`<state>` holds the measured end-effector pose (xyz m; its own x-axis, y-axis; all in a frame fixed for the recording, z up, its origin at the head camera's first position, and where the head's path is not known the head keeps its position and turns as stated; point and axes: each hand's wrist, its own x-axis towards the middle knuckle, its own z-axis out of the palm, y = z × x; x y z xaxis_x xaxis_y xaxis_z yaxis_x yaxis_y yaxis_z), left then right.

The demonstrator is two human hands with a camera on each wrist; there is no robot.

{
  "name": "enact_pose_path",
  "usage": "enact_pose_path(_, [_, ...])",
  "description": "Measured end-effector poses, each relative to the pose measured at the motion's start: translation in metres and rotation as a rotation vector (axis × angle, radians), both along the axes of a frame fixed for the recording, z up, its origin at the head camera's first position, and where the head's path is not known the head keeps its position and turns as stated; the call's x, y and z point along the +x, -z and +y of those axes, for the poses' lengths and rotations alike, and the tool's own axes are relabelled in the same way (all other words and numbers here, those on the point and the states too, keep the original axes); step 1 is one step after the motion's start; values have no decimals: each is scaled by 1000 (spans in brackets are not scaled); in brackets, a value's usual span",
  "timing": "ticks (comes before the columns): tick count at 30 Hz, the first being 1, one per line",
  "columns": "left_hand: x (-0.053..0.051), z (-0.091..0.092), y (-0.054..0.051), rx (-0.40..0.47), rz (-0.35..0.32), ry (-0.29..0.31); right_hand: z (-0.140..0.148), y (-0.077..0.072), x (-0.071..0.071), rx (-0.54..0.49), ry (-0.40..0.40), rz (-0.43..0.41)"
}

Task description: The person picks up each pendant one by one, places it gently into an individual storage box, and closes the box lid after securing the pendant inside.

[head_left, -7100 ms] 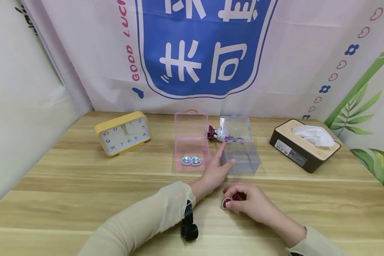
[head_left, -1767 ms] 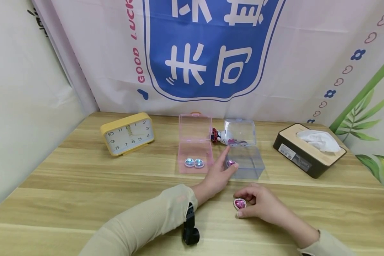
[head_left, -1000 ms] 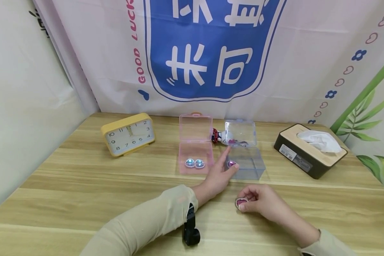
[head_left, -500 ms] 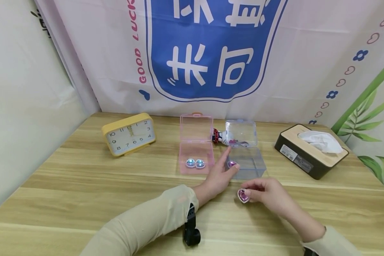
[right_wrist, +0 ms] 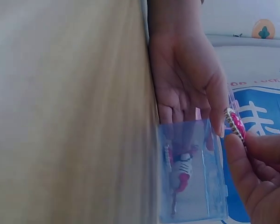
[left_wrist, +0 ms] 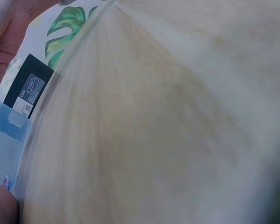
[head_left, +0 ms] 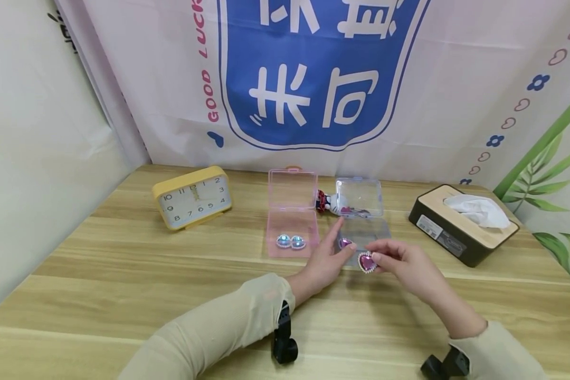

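Observation:
In the head view my right hand (head_left: 410, 269) pinches a pink heart-shaped gem ornament (head_left: 367, 262) with a beaded rim, between thumb and fingers. The ornament hangs over the front edge of a clear bluish plastic box (head_left: 377, 228) with its lid raised. My left hand (head_left: 319, 268) rests against the box's left side, fingers stretched out and thumb at the front. A second pink ornament (head_left: 344, 243) lies inside, partly hidden by the left thumb. In the right wrist view the held ornament (right_wrist: 236, 123) is edge-on, above the bluish box (right_wrist: 203, 186).
Left of the bluish box stands an opened pink box (head_left: 292, 224) holding two blue gem ornaments (head_left: 291, 241). A small doll (head_left: 330, 202) lies behind the boxes. The yellow clock (head_left: 192, 198) is at the back left, a tissue box (head_left: 463, 224) at the back right.
The second pink ornament came into the bluish box between the two oldest frames. My right hand has since lifted the other one off the table and moved it forward. The left hand stays put.

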<state>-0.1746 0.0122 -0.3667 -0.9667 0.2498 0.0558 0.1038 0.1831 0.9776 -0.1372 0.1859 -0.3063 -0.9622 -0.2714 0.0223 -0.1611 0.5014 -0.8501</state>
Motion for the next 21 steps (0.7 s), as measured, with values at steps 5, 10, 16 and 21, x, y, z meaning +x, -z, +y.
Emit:
enact_pose_path(5, [0,0,-1,29,10,8,3,-4,-14,-40,12,50])
enact_pose_path(10, [0,0,-1,23,8,4,4,-8,-29,-26,36,69])
enact_pose_path(16, [1,-1,-2,25,-13,14,5,-11,-45,63,24,66])
enact_pose_path(21, [1,-2,-3,32,-12,18,4,-10,-58,162,-49,98])
